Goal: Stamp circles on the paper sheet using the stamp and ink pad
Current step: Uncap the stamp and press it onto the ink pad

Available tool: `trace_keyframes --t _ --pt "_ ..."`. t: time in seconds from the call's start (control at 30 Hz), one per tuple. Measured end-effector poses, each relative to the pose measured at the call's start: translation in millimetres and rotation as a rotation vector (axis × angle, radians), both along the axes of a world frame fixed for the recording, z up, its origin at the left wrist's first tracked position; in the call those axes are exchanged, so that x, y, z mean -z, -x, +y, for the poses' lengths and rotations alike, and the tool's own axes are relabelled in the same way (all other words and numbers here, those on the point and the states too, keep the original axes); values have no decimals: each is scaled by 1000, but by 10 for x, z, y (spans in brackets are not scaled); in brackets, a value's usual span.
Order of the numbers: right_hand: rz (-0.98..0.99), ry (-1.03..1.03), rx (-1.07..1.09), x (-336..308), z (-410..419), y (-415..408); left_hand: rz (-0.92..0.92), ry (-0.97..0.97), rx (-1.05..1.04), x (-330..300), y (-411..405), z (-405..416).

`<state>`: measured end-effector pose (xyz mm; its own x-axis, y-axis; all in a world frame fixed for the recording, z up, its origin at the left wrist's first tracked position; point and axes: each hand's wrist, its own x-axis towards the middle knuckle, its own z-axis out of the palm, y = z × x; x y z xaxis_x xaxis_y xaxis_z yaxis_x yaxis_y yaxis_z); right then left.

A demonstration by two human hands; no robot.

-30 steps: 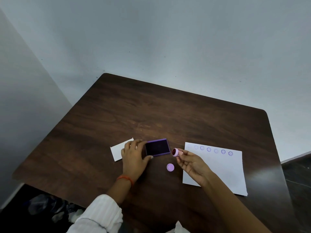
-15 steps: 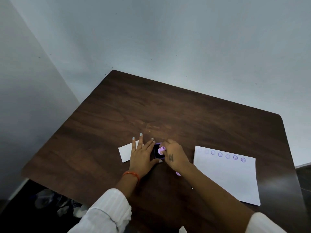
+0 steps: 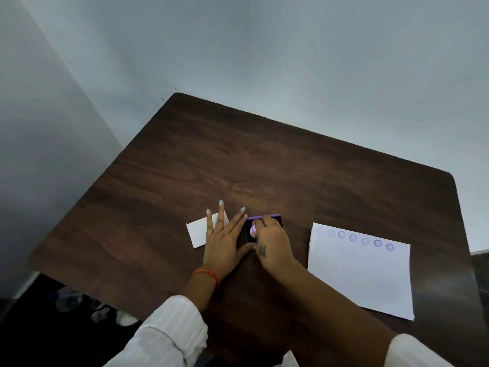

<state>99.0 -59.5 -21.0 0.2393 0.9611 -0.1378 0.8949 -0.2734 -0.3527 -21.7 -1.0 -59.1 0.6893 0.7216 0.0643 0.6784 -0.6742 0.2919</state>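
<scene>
Now, right hand (image 3: 274, 245) fingers pinching lilac stamp (image 3: 253, 230) on purple-rimmed ink pad (image 3: 263, 217), left hand (image 3: 225, 239) flat, splayed

Table (image 3: 264, 160): items, left to right
Small card (image 3: 197, 230) at left; ink pad (image 3: 262, 218) centre, stamp (image 3: 253, 230) on it; paper sheet (image 3: 360, 274) right, well apart from the pad.

Table (image 3: 264, 168): dark brown wood grain. Paper sheet (image 3: 360, 276): white, with a row of purple circle prints along its 12 o'clock edge, fainter toward 9 o'clock. Ink pad (image 3: 264, 218): purple frame, dark inside. Stamp (image 3: 253, 230): lilac. Small card (image 3: 197, 230): white. Wristband (image 3: 206, 274): orange. Sleeves: white.
</scene>
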Motion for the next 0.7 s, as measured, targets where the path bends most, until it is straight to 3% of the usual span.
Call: trace_keyframes --t 0.07,0.27,0.53,0.7 --pt "-4 -22 -11 1 -10 -18 -4 10 -3 4 5 -2" --pt "-16 18 -304 -90 58 -266 8 38 -13 34 9 7" --pt "27 -19 -7 2 11 -70 -10 24 -3 57 40 -21" --pt "-52 21 -338 -91 56 -261 0 15 -1 22 37 -34"
